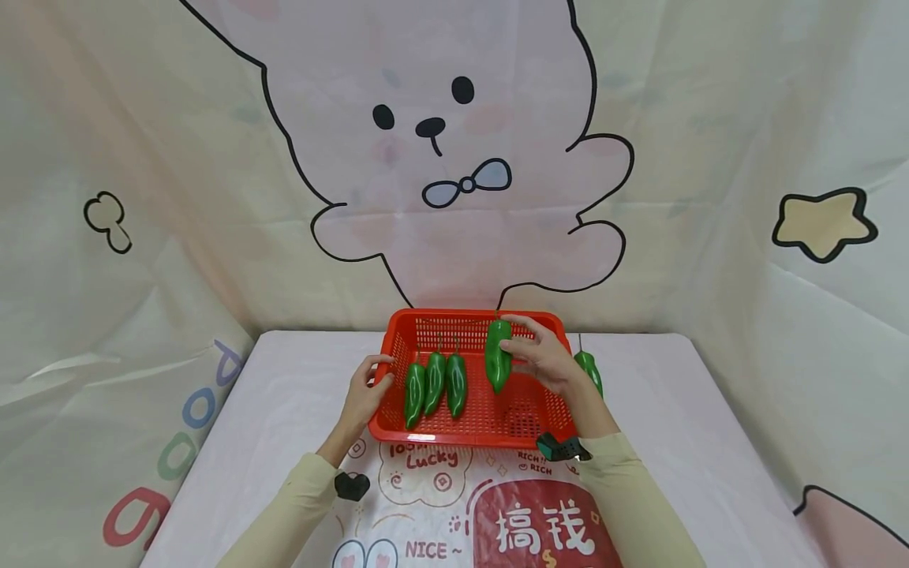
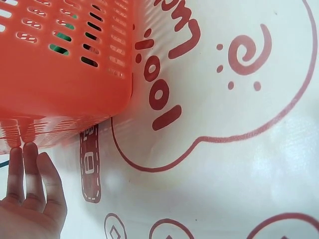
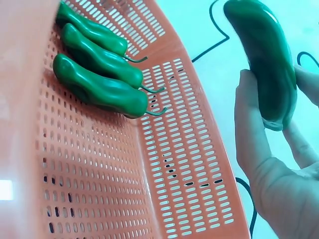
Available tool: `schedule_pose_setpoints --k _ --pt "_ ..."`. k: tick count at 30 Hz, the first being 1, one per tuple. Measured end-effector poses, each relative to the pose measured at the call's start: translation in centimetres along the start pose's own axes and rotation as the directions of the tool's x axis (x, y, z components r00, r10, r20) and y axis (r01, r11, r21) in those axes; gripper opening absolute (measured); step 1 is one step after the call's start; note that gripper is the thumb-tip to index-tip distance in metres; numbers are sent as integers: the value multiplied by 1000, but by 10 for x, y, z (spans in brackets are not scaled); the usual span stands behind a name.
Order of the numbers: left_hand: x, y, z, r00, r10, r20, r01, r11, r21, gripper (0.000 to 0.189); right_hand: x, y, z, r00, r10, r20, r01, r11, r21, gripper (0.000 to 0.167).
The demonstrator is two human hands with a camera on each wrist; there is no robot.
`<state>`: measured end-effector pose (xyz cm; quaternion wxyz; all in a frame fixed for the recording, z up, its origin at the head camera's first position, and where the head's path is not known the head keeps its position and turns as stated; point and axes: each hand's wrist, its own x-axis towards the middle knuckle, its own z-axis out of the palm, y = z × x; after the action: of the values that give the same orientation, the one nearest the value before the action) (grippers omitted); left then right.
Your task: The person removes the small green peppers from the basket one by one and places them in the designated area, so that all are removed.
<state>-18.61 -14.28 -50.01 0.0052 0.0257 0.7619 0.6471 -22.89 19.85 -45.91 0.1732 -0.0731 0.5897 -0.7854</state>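
A red plastic basket [image 1: 518, 410] stands on the table with three green chili peppers [image 1: 435, 383] side by side in its left half. My right hand [image 1: 545, 355] holds another green chili pepper [image 1: 499, 355] upright over the basket's right half. In the right wrist view the thumb and fingers pinch this pepper [image 3: 266, 59] from both sides. My left hand [image 1: 362, 394] grips the basket's left rim by thumb and index finger. The left wrist view shows its other fingertips [image 2: 31, 149] against the outer wall of the basket.
One more green pepper [image 1: 588, 371] lies on the table just right of the basket, partly behind the right forearm. The white table [image 1: 653, 410] carries a printed mat [image 1: 426, 528] in front of the basket. A curtain with a cartoon bear [image 1: 440, 237] hangs behind.
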Motion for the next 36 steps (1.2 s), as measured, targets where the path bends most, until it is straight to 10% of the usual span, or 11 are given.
schedule_pose_setpoints --k 9,33,36 --pt "13 -36 1 999 9 -46 -8 1000 29 31 -8 0 2 1000 13 23 -11 994 -109 62" --pt "15 -41 1 997 65 -46 -64 997 35 30 -33 -4 -9 999 -35 31 42 963 -267 68" --pt "9 -24 -1 999 47 -24 -47 999 20 31 -36 -5 -12 999 -38 17 41 959 -280 69"
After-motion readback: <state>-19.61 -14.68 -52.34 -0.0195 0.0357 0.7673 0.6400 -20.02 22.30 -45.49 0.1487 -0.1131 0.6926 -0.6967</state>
